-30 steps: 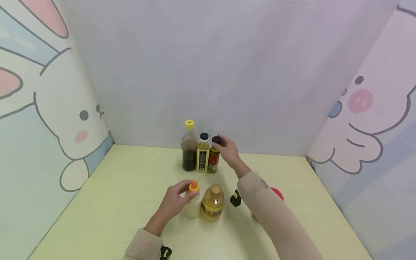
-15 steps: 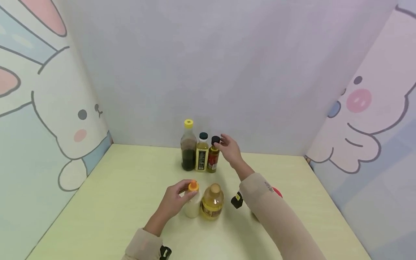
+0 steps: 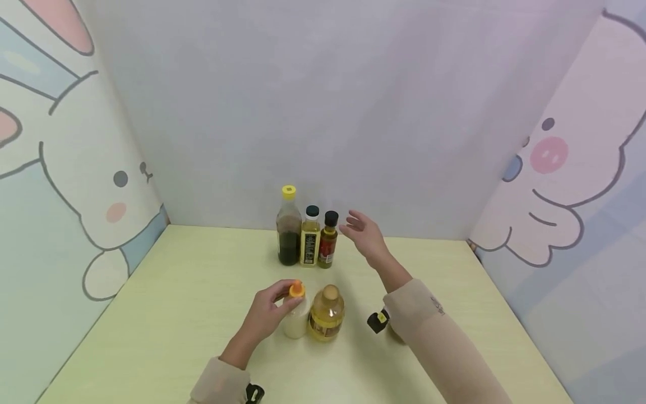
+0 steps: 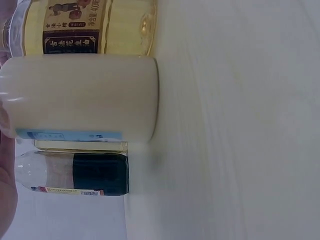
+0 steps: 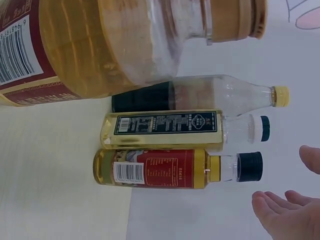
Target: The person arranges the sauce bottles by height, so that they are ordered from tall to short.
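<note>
My left hand (image 3: 266,310) grips the neck of a pale, cream-filled squeeze bottle (image 3: 295,324) with an orange tip, standing on the table. Touching or close beside it is a round peanut oil bottle (image 3: 326,317) with a tan cap. My right hand (image 3: 367,237) hangs with relaxed, spread fingers just right of a small red-labelled oil bottle (image 5: 170,168) with a black cap, apart from it. That bottle stands at the back in a row with a square pale-oil bottle (image 3: 310,246) and a yellow-capped bottle of dark liquid (image 3: 289,244).
The pale yellow table (image 3: 202,269) meets a grey back wall (image 3: 353,112) just behind the row. Cartoon-printed side walls flank it. Beneath my right sleeve (image 3: 429,325), a brownish container (image 3: 396,335) shows only in part.
My right hand has let go of the black-capped bottle and drawn away to the right. My left hand keeps its hold on the squeeze bottle. The head view has shifted slightly.
</note>
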{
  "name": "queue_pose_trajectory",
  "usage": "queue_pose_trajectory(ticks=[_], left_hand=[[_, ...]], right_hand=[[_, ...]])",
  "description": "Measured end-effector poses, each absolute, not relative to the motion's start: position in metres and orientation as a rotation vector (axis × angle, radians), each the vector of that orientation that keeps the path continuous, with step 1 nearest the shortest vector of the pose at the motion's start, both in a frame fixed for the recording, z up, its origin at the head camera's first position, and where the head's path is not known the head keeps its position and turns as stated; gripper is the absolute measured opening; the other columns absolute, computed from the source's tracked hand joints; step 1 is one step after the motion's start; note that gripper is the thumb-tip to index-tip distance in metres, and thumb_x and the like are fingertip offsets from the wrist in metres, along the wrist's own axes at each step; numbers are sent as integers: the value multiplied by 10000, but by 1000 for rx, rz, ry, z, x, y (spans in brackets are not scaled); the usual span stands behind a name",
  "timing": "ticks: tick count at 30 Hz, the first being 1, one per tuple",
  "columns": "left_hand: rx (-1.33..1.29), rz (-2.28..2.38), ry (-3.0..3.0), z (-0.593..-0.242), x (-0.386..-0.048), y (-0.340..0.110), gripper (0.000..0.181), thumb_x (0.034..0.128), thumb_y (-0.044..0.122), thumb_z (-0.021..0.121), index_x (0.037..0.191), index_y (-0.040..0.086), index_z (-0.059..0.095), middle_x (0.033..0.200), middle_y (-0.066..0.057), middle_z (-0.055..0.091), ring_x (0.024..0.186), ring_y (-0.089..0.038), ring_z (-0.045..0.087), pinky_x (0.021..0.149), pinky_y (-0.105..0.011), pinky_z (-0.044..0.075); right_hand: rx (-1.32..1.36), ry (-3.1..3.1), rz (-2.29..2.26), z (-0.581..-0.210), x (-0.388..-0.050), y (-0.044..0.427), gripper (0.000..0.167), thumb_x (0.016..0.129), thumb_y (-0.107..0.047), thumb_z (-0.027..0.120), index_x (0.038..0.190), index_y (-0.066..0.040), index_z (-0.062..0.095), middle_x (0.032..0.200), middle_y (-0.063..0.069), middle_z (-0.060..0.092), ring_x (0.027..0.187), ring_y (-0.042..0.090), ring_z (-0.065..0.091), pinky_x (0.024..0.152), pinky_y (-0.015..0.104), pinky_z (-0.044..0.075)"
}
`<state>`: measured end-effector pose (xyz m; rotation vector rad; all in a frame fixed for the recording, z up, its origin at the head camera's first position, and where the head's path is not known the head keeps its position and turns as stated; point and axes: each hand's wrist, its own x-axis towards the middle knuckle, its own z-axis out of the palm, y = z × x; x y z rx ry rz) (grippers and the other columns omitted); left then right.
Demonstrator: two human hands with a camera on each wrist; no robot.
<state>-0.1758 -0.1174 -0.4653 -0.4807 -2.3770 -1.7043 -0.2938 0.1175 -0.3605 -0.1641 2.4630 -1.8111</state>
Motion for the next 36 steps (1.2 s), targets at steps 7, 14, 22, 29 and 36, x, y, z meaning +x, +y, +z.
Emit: queue_pose_trajectory(ticks=[7, 14, 22, 29, 36], left_hand=[[-490, -1642, -2411, -465, -175, -117, 385, 904, 200, 721, 1241, 35, 632, 1152, -50, 671, 1068, -260, 633, 923, -444, 497], [-469, -1657, -2416, -464, -174, -117, 404, 902, 184, 723, 1255, 15, 626, 1164, -52, 667, 1074, -259, 627, 930, -453, 490], [-463, -1674, -2385, -466, -173, -115, 387, 893, 146, 729, 1241, 9, 633, 1160, -62, 671, 1075, -260, 629, 928, -428, 496], [-461, -1672, -2381, -464, -174, -115, 381, 896, 149, 726, 1242, 19, 633, 1162, -67, 670, 1071, -258, 631, 931, -441, 491], [-440, -1662, -2426, -465, -172, -115, 409, 919, 213, 704, 1268, 22, 615, 1206, -90, 651, 1113, -287, 609, 942, -472, 478]], right_hand=[[-181, 2468, -1787, -355, -275, 139, 595, 977, -174, 622, 1495, -49, 358, 1447, 196, 444, 1326, 329, 418, 1080, 479, 334], [-168, 2475, -1791, -355, -255, 161, 582, 981, -158, 614, 1488, -25, 360, 1438, 216, 447, 1312, 346, 434, 1088, 494, 315], [-194, 2514, -1728, -354, -236, 182, 582, 984, -177, 612, 1488, -29, 362, 1438, 199, 456, 1304, 324, 452, 1093, 496, 303], [-236, 2565, -1679, -353, -225, 194, 589, 989, -208, 607, 1484, -9, 358, 1434, 216, 453, 1303, 339, 449, 1086, 513, 305], [-221, 2609, -1648, -360, -210, 206, 565, 979, -225, 623, 1451, 0, 408, 1408, 203, 488, 1277, 327, 483, 1064, 493, 348]])
